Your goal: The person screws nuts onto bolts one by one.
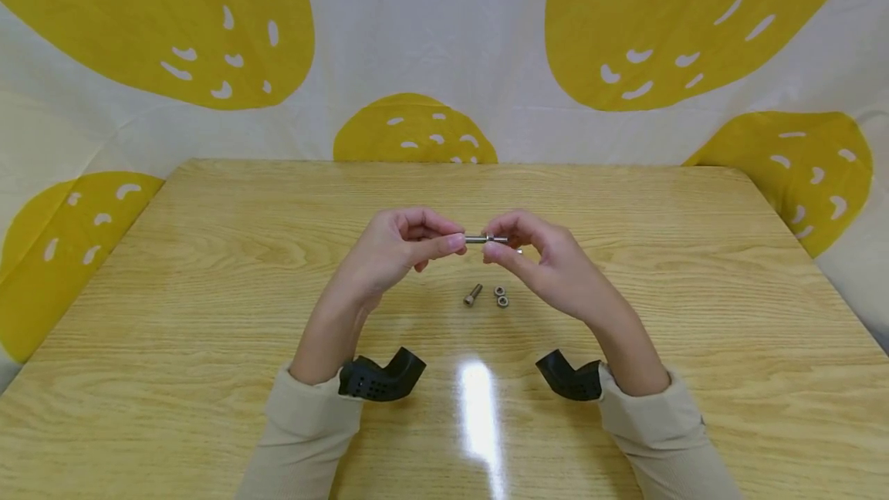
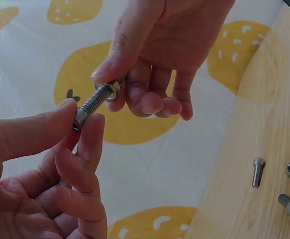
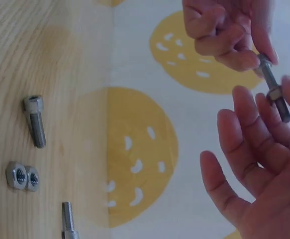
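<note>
I have the bolt (image 1: 475, 239) above the bench (image 1: 229, 315), left hand (image 1: 396, 253) pinching its head, right hand (image 1: 545, 257) pinching the nut (image 3: 274, 93) on its shaft. With such slight fingertip holds, a slip could drop both near the loose nuts (image 1: 503, 302); sideways pressure could bind the thread.

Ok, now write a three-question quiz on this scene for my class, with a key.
1. What does the left hand pinch?
A) a loose nut
B) the head end of a bolt
C) the table's edge
2. True or false: a nut sits on that bolt's shaft, by the right hand.
3. Fill in: ___ loose nuts lie on the table.

Key: 1. B; 2. true; 3. two.
</note>
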`<action>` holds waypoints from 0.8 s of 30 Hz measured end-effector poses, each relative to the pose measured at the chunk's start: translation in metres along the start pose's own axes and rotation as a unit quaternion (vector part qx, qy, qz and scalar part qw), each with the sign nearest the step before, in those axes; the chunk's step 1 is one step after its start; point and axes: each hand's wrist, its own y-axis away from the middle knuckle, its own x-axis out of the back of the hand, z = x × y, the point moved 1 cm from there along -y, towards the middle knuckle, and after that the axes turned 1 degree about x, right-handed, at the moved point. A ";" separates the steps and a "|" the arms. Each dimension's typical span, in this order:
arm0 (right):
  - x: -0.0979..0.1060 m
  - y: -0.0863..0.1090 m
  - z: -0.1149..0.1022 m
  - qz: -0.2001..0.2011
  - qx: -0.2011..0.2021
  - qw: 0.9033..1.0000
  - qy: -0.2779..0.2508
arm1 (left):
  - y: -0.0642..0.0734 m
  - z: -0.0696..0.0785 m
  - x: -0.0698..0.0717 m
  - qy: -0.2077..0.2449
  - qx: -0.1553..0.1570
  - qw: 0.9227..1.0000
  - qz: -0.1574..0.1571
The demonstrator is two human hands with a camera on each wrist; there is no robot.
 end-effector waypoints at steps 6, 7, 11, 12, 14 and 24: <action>-0.007 -0.003 0.000 0.016 -0.052 0.998 0.013 | -0.001 -0.002 0.000 0.000 -0.001 1.000 0.000; -0.008 -0.004 0.001 0.019 -0.063 0.998 0.015 | -0.001 -0.002 0.000 0.000 0.000 1.000 -0.001; -0.005 -0.003 0.001 0.023 -0.065 0.997 0.020 | -0.001 -0.001 0.000 0.001 0.000 1.000 -0.002; -0.003 -0.003 0.001 0.022 -0.056 0.998 0.018 | -0.001 -0.001 0.000 0.002 0.001 1.000 -0.002; -0.001 -0.002 0.000 0.023 -0.028 0.999 0.014 | 0.000 -0.001 0.000 0.002 0.002 1.000 -0.002; 0.000 -0.002 -0.004 0.031 0.036 0.999 -0.011 | 0.001 0.001 0.000 0.008 0.002 1.000 0.001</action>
